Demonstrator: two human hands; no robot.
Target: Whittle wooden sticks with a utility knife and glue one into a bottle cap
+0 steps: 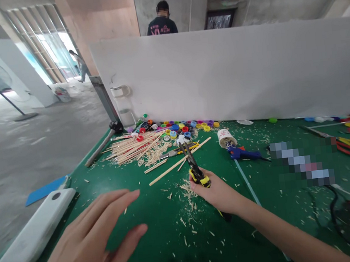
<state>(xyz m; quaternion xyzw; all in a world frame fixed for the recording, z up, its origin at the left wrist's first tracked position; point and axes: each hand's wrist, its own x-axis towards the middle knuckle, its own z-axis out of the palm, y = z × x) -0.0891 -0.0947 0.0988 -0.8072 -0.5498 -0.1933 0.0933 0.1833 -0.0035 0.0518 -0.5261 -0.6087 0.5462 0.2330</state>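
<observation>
My left hand (95, 235) is raised over the near left of the table, fingers apart, with nothing in it. In my right hand (217, 191) is a black-and-yellow hand tool (200, 176), held upright, its long narrow dark front pointing away from me; its exact kind is unclear. A thin wooden stick (164, 176) lies slanted on the table just behind the tool. Wood shavings (189, 192) are scattered beside my right hand. Farther back lie a bundle of wooden sticks (133, 148) and a yellow-handled tool (172, 152), partly hidden.
The green table (161, 240) ends at a white partition (219, 76). Coloured bottle caps (174, 127) line its base. A blue glue gun (246, 153), paper cup (226, 137), hammer (103, 144), white power bank-like block (38, 228) and cables stand around. A person (162, 24) is beyond.
</observation>
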